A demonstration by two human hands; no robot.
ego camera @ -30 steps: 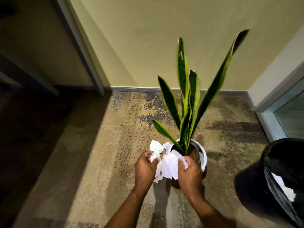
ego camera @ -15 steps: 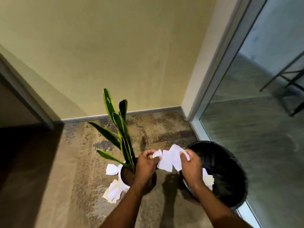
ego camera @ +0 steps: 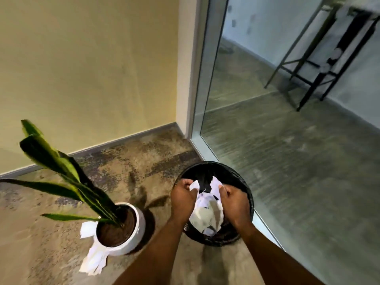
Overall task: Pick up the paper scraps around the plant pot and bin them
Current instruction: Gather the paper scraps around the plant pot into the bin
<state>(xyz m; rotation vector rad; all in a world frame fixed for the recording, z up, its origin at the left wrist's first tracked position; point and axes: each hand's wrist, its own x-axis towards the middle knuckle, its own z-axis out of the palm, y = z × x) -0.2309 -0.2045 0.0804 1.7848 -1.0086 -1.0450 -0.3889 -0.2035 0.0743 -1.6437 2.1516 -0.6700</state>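
Both my hands hover over the round black bin (ego camera: 242,182) on the floor. My left hand (ego camera: 183,199) pinches a white paper scrap (ego camera: 194,185), and my right hand (ego camera: 234,199) grips another white scrap (ego camera: 216,185). More white scraps (ego camera: 205,217) lie between and below my hands, inside the bin. To the left stands a white plant pot (ego camera: 137,229) with long green leaves (ego camera: 61,173). Several paper scraps (ego camera: 93,260) lie on the floor against the pot's left and front side.
A beige wall with a grey skirting board (ego camera: 123,138) runs behind the pot. A glass partition (ego camera: 267,99) with a pale frame stands right beside the bin. Black metal furniture legs (ego camera: 308,79) show beyond the glass. The floor is mottled brown carpet (ego camera: 41,233).
My view swung right from the pot to the bin. Both hands carried the scraps from beside the pot to over the bin's opening and lowered them toward it.
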